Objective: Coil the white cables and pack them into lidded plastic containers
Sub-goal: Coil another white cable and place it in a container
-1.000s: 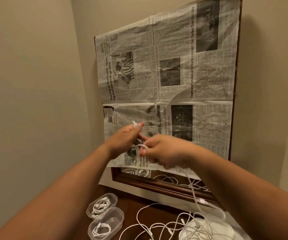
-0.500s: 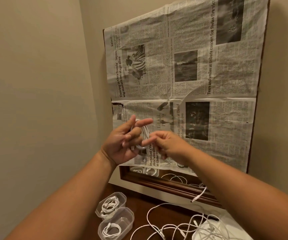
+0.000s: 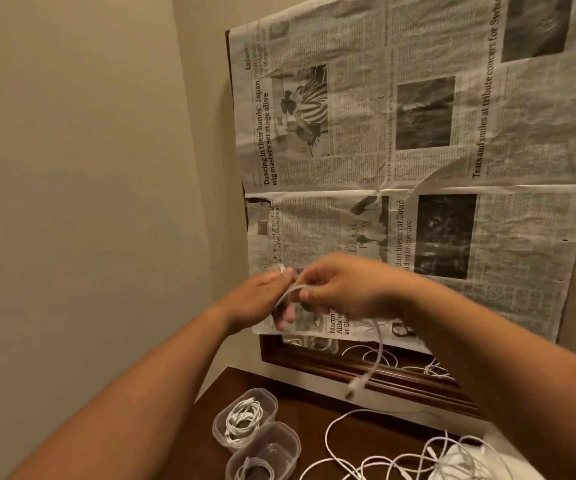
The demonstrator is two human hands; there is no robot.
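Note:
My left hand (image 3: 262,299) holds a white cable (image 3: 288,292) wound in loops round its fingers, raised in front of the newspaper. My right hand (image 3: 345,289) pinches the same cable close beside the left hand. The cable's free end hangs down from my right hand, and its plug (image 3: 355,388) dangles above the table. Two clear plastic containers stand at the table's left: the far container (image 3: 245,419) and the near container (image 3: 264,455). Each has a coiled white cable inside. No lid shows on either.
A newspaper sheet (image 3: 418,150) covers a dark-framed mirror (image 3: 348,367) leaning against the wall. Several loose white cables (image 3: 383,459) lie tangled on the dark wooden table (image 3: 310,414), with a white object (image 3: 466,462) at the lower right. Beige walls close in on the left.
My right hand has moved up and over the left hand, laying another turn of cable round its fingers. The hanging tail is shorter and its plug has swung left.

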